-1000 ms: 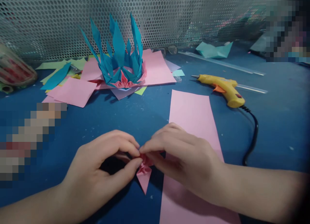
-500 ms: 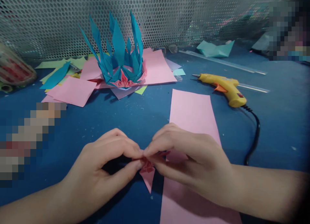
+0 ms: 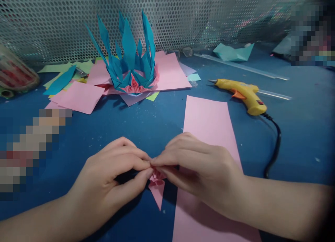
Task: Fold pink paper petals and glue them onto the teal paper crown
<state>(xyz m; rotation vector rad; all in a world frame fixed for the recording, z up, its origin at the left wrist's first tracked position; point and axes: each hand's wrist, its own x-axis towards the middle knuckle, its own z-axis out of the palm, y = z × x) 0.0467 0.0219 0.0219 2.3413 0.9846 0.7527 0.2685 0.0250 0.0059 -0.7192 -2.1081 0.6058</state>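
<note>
Both my hands meet low in the middle of the view over a blue table. My left hand (image 3: 115, 179) and my right hand (image 3: 199, 172) each pinch a small folded pink paper piece (image 3: 157, 188), whose pointed tip hangs down below my fingertips. Under my right hand lies a long pink paper strip (image 3: 206, 123). Further back stands a folded paper flower (image 3: 131, 60) with tall blue spikes and a pink centre.
Loose pink, green and blue paper sheets (image 3: 78, 97) lie around the flower at the back left. A yellow glue gun (image 3: 243, 95) with a black cord (image 3: 273, 147) rests at the right. A perforated metal screen (image 3: 183, 18) closes the back. A folded teal paper (image 3: 231, 53) lies far right.
My fingertips have shifted slightly on the pink piece, pressing closer together. Everything else on the table stays where it was.
</note>
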